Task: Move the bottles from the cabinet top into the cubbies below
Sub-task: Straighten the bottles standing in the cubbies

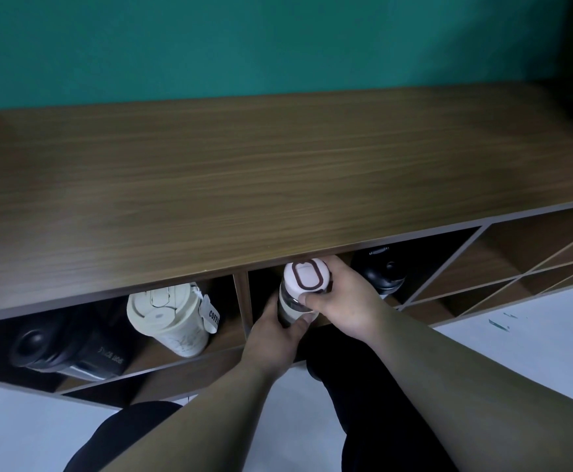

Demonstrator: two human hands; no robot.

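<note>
A clear bottle with a white lid and brown ring point(301, 284) stands upright at the mouth of the middle cubby, just under the cabinet top point(244, 172). My left hand point(275, 335) wraps its lower body. My right hand point(343, 301) grips it near the lid from the right. In the same cubby, to the right, sits a black bottle point(380, 270). The left cubby holds a cream tumbler with a tag point(172, 318) and a black bottle point(63, 345) lying tilted. No bottle shows on the cabinet top.
A wooden divider point(242, 298) separates the left and middle cubbies. Diagonal lattice cubbies point(516, 264) lie to the right. The teal wall rises behind the cabinet. My dark-clad knees point(125, 434) rest on the pale floor below.
</note>
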